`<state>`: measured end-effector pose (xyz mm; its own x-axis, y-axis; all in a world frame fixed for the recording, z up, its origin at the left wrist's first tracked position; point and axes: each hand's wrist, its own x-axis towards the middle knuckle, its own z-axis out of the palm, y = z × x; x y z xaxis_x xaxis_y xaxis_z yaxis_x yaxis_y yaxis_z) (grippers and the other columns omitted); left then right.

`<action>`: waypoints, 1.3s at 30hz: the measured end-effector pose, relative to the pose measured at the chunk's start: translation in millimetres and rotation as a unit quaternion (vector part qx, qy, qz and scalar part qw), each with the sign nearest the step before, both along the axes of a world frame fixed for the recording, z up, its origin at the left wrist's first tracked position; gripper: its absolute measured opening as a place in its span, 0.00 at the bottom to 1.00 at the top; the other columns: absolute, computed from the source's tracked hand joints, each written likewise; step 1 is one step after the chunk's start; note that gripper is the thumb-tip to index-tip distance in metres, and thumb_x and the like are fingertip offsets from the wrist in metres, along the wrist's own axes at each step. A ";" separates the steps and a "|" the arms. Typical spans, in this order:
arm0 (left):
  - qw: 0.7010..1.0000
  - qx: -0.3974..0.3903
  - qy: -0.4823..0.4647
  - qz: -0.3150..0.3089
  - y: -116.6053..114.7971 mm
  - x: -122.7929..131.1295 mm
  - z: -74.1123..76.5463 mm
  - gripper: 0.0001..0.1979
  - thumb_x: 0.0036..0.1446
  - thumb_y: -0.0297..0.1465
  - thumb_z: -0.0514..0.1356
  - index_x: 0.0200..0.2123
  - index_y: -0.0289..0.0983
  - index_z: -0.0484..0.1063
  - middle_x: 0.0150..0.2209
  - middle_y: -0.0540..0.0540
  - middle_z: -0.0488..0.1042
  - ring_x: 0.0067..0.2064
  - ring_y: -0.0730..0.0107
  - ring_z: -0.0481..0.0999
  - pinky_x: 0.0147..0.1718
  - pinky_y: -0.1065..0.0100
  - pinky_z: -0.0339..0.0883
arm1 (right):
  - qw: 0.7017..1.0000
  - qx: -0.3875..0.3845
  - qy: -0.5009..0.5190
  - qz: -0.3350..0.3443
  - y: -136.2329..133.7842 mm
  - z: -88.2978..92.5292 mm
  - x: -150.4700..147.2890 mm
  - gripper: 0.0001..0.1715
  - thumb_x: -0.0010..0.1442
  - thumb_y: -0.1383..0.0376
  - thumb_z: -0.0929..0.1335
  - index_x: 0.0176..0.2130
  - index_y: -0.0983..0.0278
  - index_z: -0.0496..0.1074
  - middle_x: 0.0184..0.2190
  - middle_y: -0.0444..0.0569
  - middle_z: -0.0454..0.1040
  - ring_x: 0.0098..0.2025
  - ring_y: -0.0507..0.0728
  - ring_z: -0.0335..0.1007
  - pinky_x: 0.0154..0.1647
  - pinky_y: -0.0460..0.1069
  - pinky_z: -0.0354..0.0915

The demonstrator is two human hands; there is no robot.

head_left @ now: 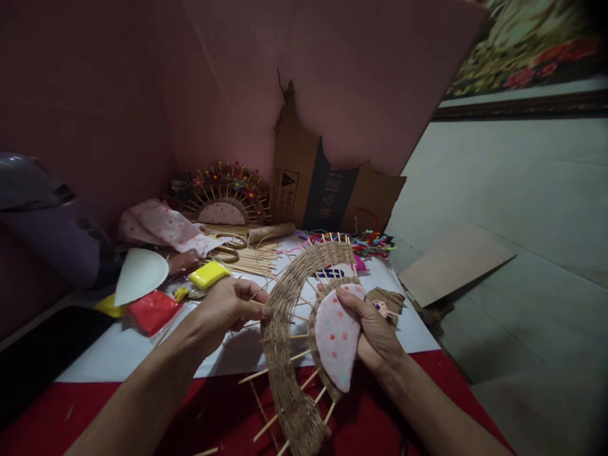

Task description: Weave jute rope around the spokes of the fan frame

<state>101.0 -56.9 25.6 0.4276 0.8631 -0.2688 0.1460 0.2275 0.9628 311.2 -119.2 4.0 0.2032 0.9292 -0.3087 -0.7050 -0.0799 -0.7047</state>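
Observation:
A half-round woven fan point(280, 329) of brown twine on thin wooden sticks is held up, tilted, over the front of the table. Its centre is a half-circle of pale pink cloth point(336, 342) with red prints, edged by a narrow twine band. My right hand point(380, 329) grips this cloth centre, thumb on its face and the other fingers mostly behind. On the outer twine band, my left hand point(232, 310) pinches the edge near a stick between thumb and fingers. Stick ends poke out beyond the band, and a loose strand of twine hangs below.
Behind stands a decorated stick-and-twine half circle point(223, 193), beside torn cardboard point(304, 171). Scissors point(228, 247), loose sticks point(256, 259), a twine roll point(270, 232) and patterned cloth point(161, 225) lie nearby. Yellow point(209, 275) and red packets point(154, 311) and a white half disc point(141, 275) sit left.

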 end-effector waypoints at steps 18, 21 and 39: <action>1.000 0.002 0.008 0.022 1.3 -0.4 1.3 0.11 0.33 0.28 0.64 0.24 0.33 0.68 0.16 0.53 0.66 0.14 0.84 0.51 0.15 0.74 0.37 | 1.000 0.015 0.006 0.009 0.4 -2.5 -1.6 0.06 0.41 0.72 0.73 0.23 0.66 0.71 0.20 0.44 0.75 0.22 0.52 0.71 0.27 0.45 0.70; 1.000 0.002 0.006 0.006 0.7 0.7 1.3 0.13 0.33 0.29 0.64 0.26 0.33 0.68 0.17 0.54 0.66 0.15 0.84 0.52 0.15 0.74 0.38 | 1.000 0.016 0.009 0.009 0.2 -3.0 -2.6 0.06 0.41 0.72 0.72 0.23 0.66 0.71 0.20 0.43 0.76 0.22 0.52 0.72 0.29 0.46 0.70; 0.999 0.032 -0.003 0.030 -1.3 2.4 2.6 0.12 0.40 0.37 0.62 0.20 0.34 0.67 0.15 0.57 0.55 0.17 0.81 0.48 0.17 0.74 0.39 | 0.998 0.015 -0.004 0.057 -4.2 -3.8 -7.0 0.08 0.45 0.70 0.72 0.31 0.69 0.73 0.25 0.48 0.76 0.24 0.51 0.71 0.29 0.46 0.69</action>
